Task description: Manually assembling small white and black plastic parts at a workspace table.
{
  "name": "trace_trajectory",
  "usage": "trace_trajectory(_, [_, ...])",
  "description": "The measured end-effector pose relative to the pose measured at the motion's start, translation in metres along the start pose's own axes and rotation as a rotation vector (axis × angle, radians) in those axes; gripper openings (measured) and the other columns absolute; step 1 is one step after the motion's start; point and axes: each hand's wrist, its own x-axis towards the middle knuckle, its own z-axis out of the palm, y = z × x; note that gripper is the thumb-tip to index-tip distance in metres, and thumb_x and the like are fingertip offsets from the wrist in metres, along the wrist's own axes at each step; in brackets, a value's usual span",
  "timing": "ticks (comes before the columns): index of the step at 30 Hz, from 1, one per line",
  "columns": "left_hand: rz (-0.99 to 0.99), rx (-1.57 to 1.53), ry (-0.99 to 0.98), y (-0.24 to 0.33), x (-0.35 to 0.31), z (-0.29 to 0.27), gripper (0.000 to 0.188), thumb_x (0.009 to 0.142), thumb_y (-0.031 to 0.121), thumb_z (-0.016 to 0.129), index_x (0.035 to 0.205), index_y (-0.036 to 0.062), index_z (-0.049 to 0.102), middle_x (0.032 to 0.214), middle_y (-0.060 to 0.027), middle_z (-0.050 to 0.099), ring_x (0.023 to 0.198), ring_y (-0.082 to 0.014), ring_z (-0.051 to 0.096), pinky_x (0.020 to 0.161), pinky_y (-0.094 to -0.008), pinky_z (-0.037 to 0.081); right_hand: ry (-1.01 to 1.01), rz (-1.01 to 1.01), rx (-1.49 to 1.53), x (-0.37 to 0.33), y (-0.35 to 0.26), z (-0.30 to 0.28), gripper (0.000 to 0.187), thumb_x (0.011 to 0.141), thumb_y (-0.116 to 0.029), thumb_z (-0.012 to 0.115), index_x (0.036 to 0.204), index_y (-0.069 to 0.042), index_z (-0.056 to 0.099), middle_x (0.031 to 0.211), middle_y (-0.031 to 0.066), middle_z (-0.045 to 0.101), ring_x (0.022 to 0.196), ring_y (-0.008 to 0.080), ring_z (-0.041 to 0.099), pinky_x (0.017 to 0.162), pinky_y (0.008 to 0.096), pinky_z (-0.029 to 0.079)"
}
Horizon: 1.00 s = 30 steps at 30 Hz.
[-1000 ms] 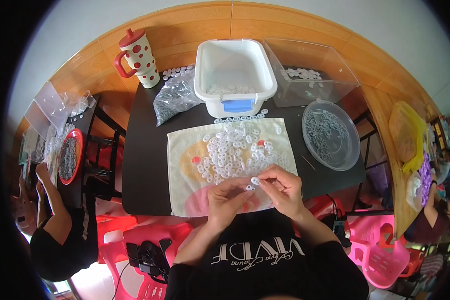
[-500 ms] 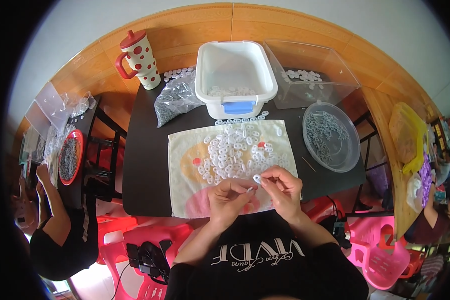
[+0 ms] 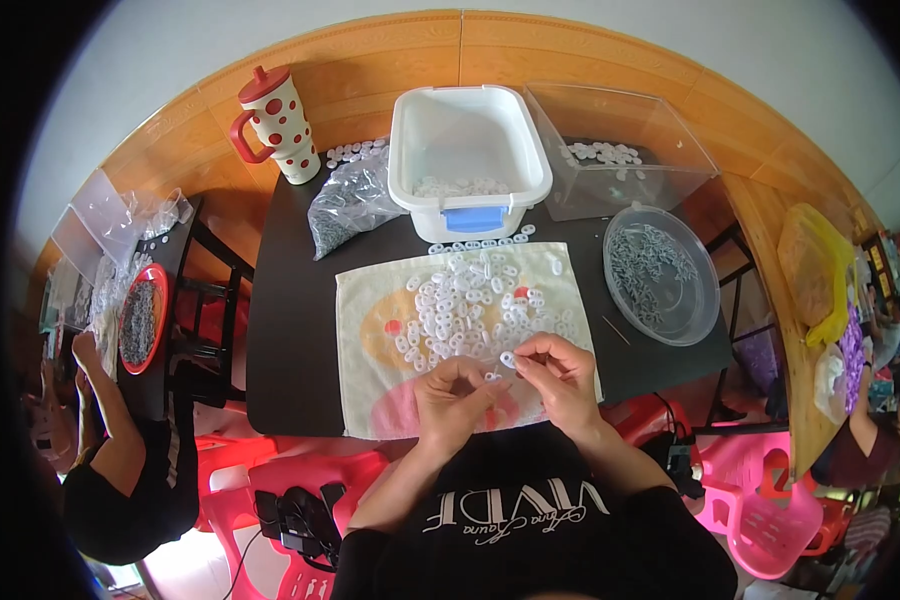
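Observation:
My right hand (image 3: pixel 560 380) pinches a small white oval plastic piece with two holes (image 3: pixel 507 359) between thumb and fingertips. Beside it, my left hand (image 3: pixel 450 400) has its thumb and fingers brought together, and a tiny pale bit shows at the tips, too small to name. Both hands are held over the near edge of a cream towel (image 3: pixel 360 300) with coloured patches. Just beyond them a loose heap of the same white two-hole pieces (image 3: pixel 455 310) is spread on the towel, and several more stand in a row (image 3: pixel 478 244) along its far edge.
Behind the towel stands a white tub (image 3: pixel 420 205) with a blue latch. To its left are a bag of grey screws (image 3: pixel 350 205) and a dotted tumbler (image 3: pixel 288 130). A round clear tray of screws (image 3: pixel 660 270) and a clear box (image 3: pixel 620 190) lie right. Another person (image 3: pixel 130 460) sits at left.
Both hands have shifted very slightly left. The white piece in my right hand has moved a little left with it, and the bit at my left fingertips sits slightly lower and further left.

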Motion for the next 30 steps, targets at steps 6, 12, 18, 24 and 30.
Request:
trace_trajectory(6, [-0.016, -0.041, 0.053, 0.004, -0.001, 0.005, 0.018, 0.081, -0.013, 0.073, 0.088, 0.0, 0.063, 0.089, -0.0069, 0.07, 0.078, -0.0106, 0.067, 0.066, -0.0229, 0.055, -0.101, -0.075, -0.033, 0.006, -0.006, -0.004, 0.01, 0.094, 0.008, 0.061, 0.102, 0.005, 0.064, 0.095, 0.0034, 0.062, 0.087, 0.0069, 0.059, 0.077, 0.0216, 0.047])
trace_trajectory(12, [-0.031, 0.051, 0.019, 0.006, -0.002, 0.004, 0.016, 0.084, -0.011, 0.073, 0.094, -0.0009, 0.067, 0.088, -0.0085, 0.072, 0.074, -0.0098, 0.067, 0.063, -0.0217, 0.054, -0.186, -0.08, -0.116, 0.01, -0.011, -0.007, 0.011, 0.092, 0.009, 0.061, 0.102, 0.006, 0.064, 0.093, 0.0036, 0.061, 0.087, 0.0068, 0.057, 0.075, 0.0207, 0.045])
trace_trajectory(18, [-0.049, 0.069, 0.009, 0.005, -0.003, 0.001, 0.014, 0.085, -0.01, 0.071, 0.095, -0.002, 0.066, 0.088, -0.0088, 0.072, 0.076, -0.0113, 0.068, 0.063, -0.0223, 0.055, -0.208, -0.113, -0.182, 0.012, -0.013, -0.008, 0.011, 0.091, 0.009, 0.061, 0.101, 0.005, 0.065, 0.092, 0.0041, 0.062, 0.085, 0.0067, 0.057, 0.076, 0.0208, 0.045])
trace_trajectory(24, [-0.039, 0.078, -0.01, 0.007, -0.003, 0.003, 0.014, 0.088, -0.01, 0.068, 0.097, 0.0007, 0.064, 0.085, -0.0059, 0.071, 0.074, -0.009, 0.067, 0.063, -0.0213, 0.052, -0.239, -0.193, -0.215, 0.015, -0.012, -0.009, 0.011, 0.089, 0.01, 0.062, 0.099, 0.005, 0.065, 0.091, 0.0064, 0.063, 0.082, 0.0111, 0.059, 0.072, 0.0238, 0.046])
trace_trajectory(30, [-0.065, 0.091, -0.031, 0.006, -0.003, 0.0, 0.015, 0.087, -0.011, 0.067, 0.097, 0.0005, 0.063, 0.088, -0.0068, 0.07, 0.077, -0.0092, 0.067, 0.066, -0.0219, 0.053, -0.352, -0.266, -0.381, 0.019, -0.022, -0.011, 0.016, 0.086, 0.012, 0.063, 0.099, 0.004, 0.068, 0.088, 0.0078, 0.064, 0.072, 0.011, 0.056, 0.062, 0.0234, 0.043])
